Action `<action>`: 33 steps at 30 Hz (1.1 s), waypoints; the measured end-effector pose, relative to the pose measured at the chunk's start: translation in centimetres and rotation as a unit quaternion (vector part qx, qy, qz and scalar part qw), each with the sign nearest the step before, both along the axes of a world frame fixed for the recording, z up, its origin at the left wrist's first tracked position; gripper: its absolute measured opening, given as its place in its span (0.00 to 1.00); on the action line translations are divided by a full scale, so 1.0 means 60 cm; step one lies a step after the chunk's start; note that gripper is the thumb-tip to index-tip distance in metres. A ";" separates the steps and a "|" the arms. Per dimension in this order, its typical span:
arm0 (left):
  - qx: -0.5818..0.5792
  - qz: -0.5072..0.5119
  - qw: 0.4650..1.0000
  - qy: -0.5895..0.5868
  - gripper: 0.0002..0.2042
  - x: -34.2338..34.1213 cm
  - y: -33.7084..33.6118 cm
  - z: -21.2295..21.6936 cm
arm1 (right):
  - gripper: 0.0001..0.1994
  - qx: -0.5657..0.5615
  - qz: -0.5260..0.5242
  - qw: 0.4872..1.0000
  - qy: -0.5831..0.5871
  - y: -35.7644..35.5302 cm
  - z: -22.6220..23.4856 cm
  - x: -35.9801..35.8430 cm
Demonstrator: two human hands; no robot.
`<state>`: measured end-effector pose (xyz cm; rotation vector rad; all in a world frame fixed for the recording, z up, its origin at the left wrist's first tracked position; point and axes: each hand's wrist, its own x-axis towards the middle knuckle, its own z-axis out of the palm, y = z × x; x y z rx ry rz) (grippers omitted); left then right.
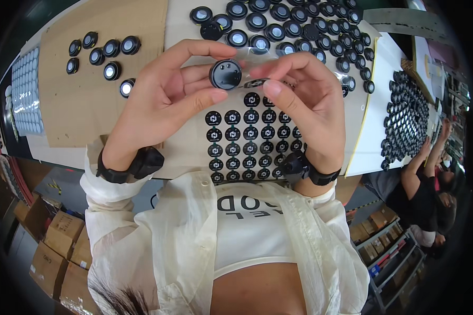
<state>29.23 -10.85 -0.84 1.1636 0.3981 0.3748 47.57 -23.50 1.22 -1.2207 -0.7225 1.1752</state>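
Note:
My left hand [165,86] grips a round black puck-shaped part [225,74] by its edge, between thumb and fingers, with its glossy face with small holes turned up. Close beside it, my right hand [312,97] pinches a round black label [255,83] between thumb and forefinger, tilted nearly edge-on. A piece of clear film shows behind the label. The label and the part look slightly apart. Below both hands lie rows of round black labels [250,133] with white marks, partly covered by my right hand. A dark wrist strap is on each of my wrists.
Many black pucks with pale centres [256,21] stand on the table beyond my hands. Several more sit on a cardboard sheet [89,94] at left, by a tray of pale discs [27,92]. At right are another cluster of black parts [404,121] and other people [425,194].

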 end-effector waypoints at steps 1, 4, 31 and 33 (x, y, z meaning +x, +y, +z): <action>-0.001 -0.002 1.000 0.000 0.23 0.004 -0.002 -0.004 | 0.08 0.007 -0.008 1.000 0.005 0.004 0.003 -0.003; 0.039 -0.003 0.998 -0.057 0.21 0.012 -0.004 -0.010 | 0.07 0.026 -0.011 1.000 -0.005 0.003 -0.008 0.002; 0.138 0.067 0.987 0.041 0.23 0.026 -0.021 0.005 | 0.07 -0.003 -0.083 0.992 -0.097 0.007 -0.016 -0.009; 0.144 0.069 0.986 0.044 0.23 0.026 -0.022 0.006 | 0.07 -0.003 -0.082 0.992 -0.099 0.007 -0.017 -0.009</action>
